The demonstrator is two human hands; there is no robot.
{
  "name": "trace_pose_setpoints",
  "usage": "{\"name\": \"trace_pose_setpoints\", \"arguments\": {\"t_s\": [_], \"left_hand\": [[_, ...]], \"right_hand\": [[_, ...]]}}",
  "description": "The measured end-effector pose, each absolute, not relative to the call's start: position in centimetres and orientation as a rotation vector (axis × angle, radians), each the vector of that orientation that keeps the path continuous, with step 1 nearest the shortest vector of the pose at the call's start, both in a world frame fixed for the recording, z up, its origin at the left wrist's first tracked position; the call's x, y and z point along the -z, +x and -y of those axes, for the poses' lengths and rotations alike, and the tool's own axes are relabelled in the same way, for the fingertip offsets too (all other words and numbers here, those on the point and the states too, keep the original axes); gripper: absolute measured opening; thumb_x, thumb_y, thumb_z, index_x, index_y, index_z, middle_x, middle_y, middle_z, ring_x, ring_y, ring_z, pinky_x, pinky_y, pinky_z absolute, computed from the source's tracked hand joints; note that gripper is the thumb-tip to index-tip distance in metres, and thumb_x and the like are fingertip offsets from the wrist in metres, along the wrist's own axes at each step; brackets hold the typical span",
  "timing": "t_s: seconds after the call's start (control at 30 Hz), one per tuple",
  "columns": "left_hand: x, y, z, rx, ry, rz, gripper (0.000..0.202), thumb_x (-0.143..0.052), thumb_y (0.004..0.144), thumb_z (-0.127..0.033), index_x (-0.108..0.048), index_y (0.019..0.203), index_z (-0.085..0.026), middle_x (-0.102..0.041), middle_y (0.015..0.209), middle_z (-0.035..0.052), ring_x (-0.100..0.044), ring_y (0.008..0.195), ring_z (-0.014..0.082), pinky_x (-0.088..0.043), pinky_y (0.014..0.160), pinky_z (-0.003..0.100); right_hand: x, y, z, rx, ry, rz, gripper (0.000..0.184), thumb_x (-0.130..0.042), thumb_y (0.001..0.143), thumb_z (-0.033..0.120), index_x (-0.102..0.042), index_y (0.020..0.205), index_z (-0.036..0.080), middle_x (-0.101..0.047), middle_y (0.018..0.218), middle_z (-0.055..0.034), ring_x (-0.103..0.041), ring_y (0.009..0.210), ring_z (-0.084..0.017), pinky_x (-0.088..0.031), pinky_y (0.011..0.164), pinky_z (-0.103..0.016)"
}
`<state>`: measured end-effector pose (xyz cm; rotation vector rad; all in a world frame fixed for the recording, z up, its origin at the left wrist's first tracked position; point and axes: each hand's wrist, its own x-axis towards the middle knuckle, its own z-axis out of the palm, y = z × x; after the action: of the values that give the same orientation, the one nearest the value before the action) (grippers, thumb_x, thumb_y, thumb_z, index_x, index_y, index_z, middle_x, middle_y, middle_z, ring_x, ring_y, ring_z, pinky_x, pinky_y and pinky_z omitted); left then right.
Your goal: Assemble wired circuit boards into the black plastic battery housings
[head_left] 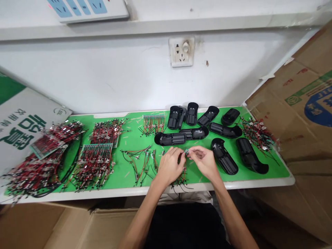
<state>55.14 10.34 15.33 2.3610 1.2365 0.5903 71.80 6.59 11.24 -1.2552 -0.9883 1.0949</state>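
Between the fingertips of my two hands is a small green circuit board point(186, 152) with red and black wires point(184, 168) hanging below it. My left hand point(170, 164) pinches it from the left, its thumb and forefinger closed. From the right, my right hand point(203, 160) grips the same board with closed fingertips. Part of the board and its wires is hidden behind the fingers. Loose wired boards point(136, 166) lie on the green mat just left of my left hand. Black plastic housings point(224, 157) lie close to the right of my right hand.
Bundles of wired circuit boards point(94, 162) are heaped on the left of the green mat point(129, 129). A wired board strip point(154, 121) lies near the back. More wired boards point(258, 133) lie at the right end. Cardboard boxes point(293, 103) stand beside the table, below a wall socket point(182, 52).
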Motion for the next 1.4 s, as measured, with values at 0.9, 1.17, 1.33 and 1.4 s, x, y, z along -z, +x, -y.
{"name": "trace_pose_setpoints", "arguments": {"t_s": [0.9, 1.17, 1.33, 1.4], "left_hand": [[-17.2, 55.5, -10.0, -0.944, 1.647, -1.142, 0.026, -0.065, 0.075, -0.02, -0.049, 0.054, -0.019, -0.067, 0.074, 0.0011, -0.06, 0.069, 0.0139, -0.044, 0.066, 0.027], [-17.6, 55.4, -11.3, -0.927, 1.079, -0.993, 0.039, -0.062, 0.073, -0.023, -0.058, 0.111, -0.024, -0.072, 0.081, -0.0009, -0.064, 0.071, 0.0136, -0.047, 0.064, 0.023], [-17.7, 55.3, -10.9, -0.92, 1.233, -1.072, 0.027, -0.059, 0.077, -0.027, -0.072, 0.101, -0.02, -0.07, 0.082, 0.002, -0.064, 0.075, 0.0138, -0.048, 0.064, 0.023], [-17.8, 55.2, -10.8, -0.998, 1.218, -1.095, 0.026, -0.058, 0.081, -0.03, -0.073, 0.1, -0.02, -0.07, 0.084, 0.0029, -0.063, 0.076, 0.014, -0.049, 0.064, 0.023]], "right_hand": [[-13.2, 73.8, -5.8, -1.204, -1.199, 1.102, 0.034, -0.064, 0.097, 0.055, -0.059, 0.1, 0.021, -0.069, 0.106, -0.0074, -0.073, 0.084, -0.02, -0.059, 0.068, -0.031], [-14.6, 74.3, -6.6, -1.294, -1.21, 1.313, 0.031, -0.055, 0.103, 0.053, -0.052, 0.102, 0.023, -0.069, 0.084, -0.0004, -0.065, 0.071, -0.016, -0.05, 0.067, -0.03], [-14.8, 74.3, -7.7, -1.38, -1.129, 1.261, 0.034, -0.06, 0.098, 0.056, -0.054, 0.102, 0.023, -0.07, 0.082, -0.0004, -0.065, 0.065, -0.016, -0.044, 0.058, -0.027], [-15.0, 74.4, -8.1, -1.333, -1.113, 1.122, 0.036, -0.063, 0.096, 0.057, -0.054, 0.103, 0.023, -0.071, 0.081, 0.0, -0.063, 0.062, -0.015, -0.04, 0.054, -0.026]]}}
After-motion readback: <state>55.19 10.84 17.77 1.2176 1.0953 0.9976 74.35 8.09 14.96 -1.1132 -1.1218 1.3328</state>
